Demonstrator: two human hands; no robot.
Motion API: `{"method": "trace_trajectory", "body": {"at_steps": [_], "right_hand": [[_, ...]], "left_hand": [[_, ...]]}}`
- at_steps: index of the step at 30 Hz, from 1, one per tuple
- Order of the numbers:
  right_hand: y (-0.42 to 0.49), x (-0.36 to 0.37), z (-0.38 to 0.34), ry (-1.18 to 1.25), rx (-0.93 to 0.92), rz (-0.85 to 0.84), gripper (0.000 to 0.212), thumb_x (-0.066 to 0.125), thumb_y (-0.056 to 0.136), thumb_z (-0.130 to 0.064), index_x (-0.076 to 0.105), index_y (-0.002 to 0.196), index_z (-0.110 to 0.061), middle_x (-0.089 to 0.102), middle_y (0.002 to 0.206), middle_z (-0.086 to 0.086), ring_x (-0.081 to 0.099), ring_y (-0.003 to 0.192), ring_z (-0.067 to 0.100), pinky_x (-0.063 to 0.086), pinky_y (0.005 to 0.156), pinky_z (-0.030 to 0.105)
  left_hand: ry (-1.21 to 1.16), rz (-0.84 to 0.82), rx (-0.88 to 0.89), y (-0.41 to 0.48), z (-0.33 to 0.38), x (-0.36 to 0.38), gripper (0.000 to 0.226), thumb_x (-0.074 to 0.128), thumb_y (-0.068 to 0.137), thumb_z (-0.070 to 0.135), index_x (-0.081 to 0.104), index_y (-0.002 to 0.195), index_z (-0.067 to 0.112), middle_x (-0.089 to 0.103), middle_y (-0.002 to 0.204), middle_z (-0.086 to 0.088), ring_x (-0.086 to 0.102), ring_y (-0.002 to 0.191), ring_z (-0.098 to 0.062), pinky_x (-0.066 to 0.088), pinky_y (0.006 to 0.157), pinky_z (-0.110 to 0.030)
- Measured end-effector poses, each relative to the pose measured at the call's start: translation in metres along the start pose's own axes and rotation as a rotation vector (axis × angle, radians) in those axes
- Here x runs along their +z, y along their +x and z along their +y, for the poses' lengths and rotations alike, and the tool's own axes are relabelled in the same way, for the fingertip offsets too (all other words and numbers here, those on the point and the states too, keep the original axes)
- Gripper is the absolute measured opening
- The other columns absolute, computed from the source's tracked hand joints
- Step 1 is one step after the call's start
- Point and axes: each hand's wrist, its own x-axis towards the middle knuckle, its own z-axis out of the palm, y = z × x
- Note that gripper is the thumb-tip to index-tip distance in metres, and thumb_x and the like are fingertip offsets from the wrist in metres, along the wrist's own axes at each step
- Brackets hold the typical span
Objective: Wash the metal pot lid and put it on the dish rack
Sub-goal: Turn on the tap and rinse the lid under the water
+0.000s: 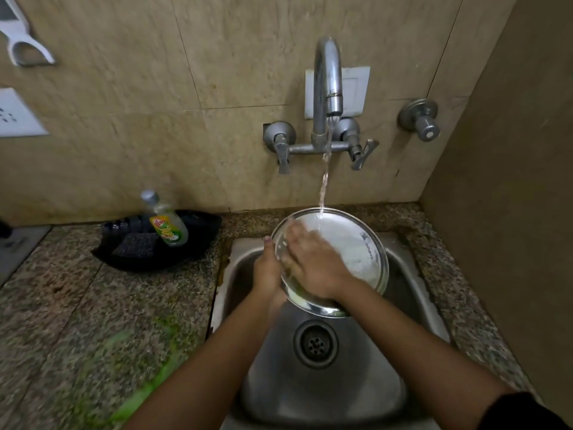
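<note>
The round metal pot lid (350, 243) is tilted over the steel sink (400, 330), its far rim under the stream of water from the tap (328, 72). My left hand (267, 268) grips the lid's left edge, thumb on the rim. My right hand (310, 262) lies flat on the lid's inner face, fingers spread and blurred, over its left half. Something yellowish-green shows under the right palm; I cannot tell what it is. No dish rack is in view.
A black tray (130, 259) on the granite counter at the left holds a dish soap bottle (166, 221) and a dark scrub pad (136, 248). Tap handles (283, 153) stick out from the wall. A side wall closes in on the right. The drain (315, 342) is uncovered.
</note>
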Motion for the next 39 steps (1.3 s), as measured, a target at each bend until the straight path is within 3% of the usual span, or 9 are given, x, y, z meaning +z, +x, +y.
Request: {"method": "trace_trajectory", "body": {"at_steps": [4, 7, 11, 15, 18, 26, 30, 34, 39], "right_hand": [[-0.044, -0.002, 0.008, -0.088, -0.249, -0.093, 0.064, 0.024, 0.100, -0.047, -0.003, 0.152, -0.023, -0.006, 0.161, -0.005, -0.008, 0.147, 0.009, -0.002, 0.119, 0.030], [-0.056, -0.010, 0.055, -0.173, -0.045, -0.021, 0.068, 0.027, 0.096, -0.050, 0.001, 0.152, -0.021, 0.000, 0.161, -0.001, -0.001, 0.148, 0.015, 0.002, 0.120, 0.033], [-0.012, -0.014, 0.053, -0.183, 0.230, 0.149, 0.070, 0.027, 0.095, -0.049, 0.011, 0.151, -0.010, 0.009, 0.161, 0.010, 0.006, 0.148, 0.022, 0.005, 0.119, 0.036], [0.003, -0.003, -0.003, -0.037, -0.065, 0.009, 0.062, 0.028, 0.100, -0.036, 0.004, 0.152, -0.012, 0.000, 0.161, 0.006, -0.001, 0.148, 0.018, 0.004, 0.121, 0.035], [-0.040, -0.003, 0.003, -0.026, -0.210, -0.127, 0.058, 0.020, 0.101, -0.040, -0.002, 0.152, -0.023, -0.007, 0.160, -0.005, -0.008, 0.147, 0.009, -0.002, 0.118, 0.030], [-0.017, -0.005, 0.068, -0.150, 0.344, 0.135, 0.073, 0.028, 0.095, -0.051, 0.010, 0.151, -0.009, 0.012, 0.161, 0.010, 0.007, 0.148, 0.023, 0.007, 0.119, 0.038], [0.005, 0.001, 0.012, -0.056, 0.002, 0.039, 0.064, 0.022, 0.098, -0.043, 0.004, 0.152, -0.015, 0.002, 0.162, 0.003, -0.003, 0.148, 0.014, 0.005, 0.121, 0.040], [-0.049, 0.000, 0.010, -0.072, -0.239, -0.077, 0.060, 0.021, 0.100, -0.045, -0.002, 0.152, -0.024, -0.005, 0.161, -0.007, -0.008, 0.147, 0.006, -0.002, 0.118, 0.028], [-0.069, -0.014, 0.083, -0.216, 0.121, 0.030, 0.070, 0.025, 0.094, -0.053, 0.003, 0.152, -0.020, -0.001, 0.160, -0.001, 0.001, 0.149, 0.016, 0.000, 0.117, 0.029]], "left_hand": [[-0.021, -0.010, -0.005, -0.007, 0.024, 0.005, 0.068, 0.043, 0.083, 0.067, 0.067, 0.110, 0.009, 0.071, 0.107, -0.017, 0.067, 0.101, -0.033, 0.048, 0.098, -0.044], [0.060, 0.081, 0.066, -0.004, 0.027, 0.001, 0.055, 0.039, 0.090, 0.060, 0.069, 0.093, 0.015, 0.072, 0.095, -0.014, 0.068, 0.088, -0.028, 0.054, 0.087, -0.044], [0.037, 0.004, 0.002, -0.005, 0.007, 0.005, 0.068, 0.045, 0.076, 0.071, 0.070, 0.106, 0.014, 0.073, 0.107, -0.013, 0.068, 0.101, -0.032, 0.050, 0.096, -0.050], [0.014, -0.001, 0.010, -0.012, 0.008, 0.014, 0.057, 0.045, 0.086, 0.061, 0.070, 0.107, 0.014, 0.072, 0.110, -0.011, 0.069, 0.102, -0.025, 0.049, 0.098, -0.039], [0.000, 0.053, -0.071, 0.009, 0.004, -0.003, 0.076, 0.048, 0.072, 0.073, 0.068, 0.111, 0.011, 0.071, 0.112, -0.015, 0.067, 0.104, -0.032, 0.045, 0.103, -0.046], [0.024, 0.092, -0.033, -0.017, 0.002, 0.007, 0.050, 0.043, 0.094, 0.050, 0.070, 0.099, 0.008, 0.073, 0.094, -0.015, 0.069, 0.091, -0.032, 0.055, 0.086, -0.046], [0.035, -0.003, -0.058, -0.026, 0.008, 0.021, 0.049, 0.039, 0.095, 0.050, 0.067, 0.103, 0.010, 0.072, 0.094, -0.011, 0.069, 0.084, -0.021, 0.055, 0.068, -0.028], [-0.029, 0.015, -0.048, -0.012, 0.017, 0.009, 0.073, 0.046, 0.079, 0.071, 0.064, 0.110, 0.008, 0.069, 0.114, -0.009, 0.066, 0.102, -0.030, 0.051, 0.092, -0.039], [0.027, 0.087, 0.016, -0.006, 0.017, -0.002, 0.053, 0.043, 0.088, 0.061, 0.070, 0.090, 0.015, 0.073, 0.097, -0.015, 0.068, 0.094, -0.033, 0.052, 0.092, -0.051]]}}
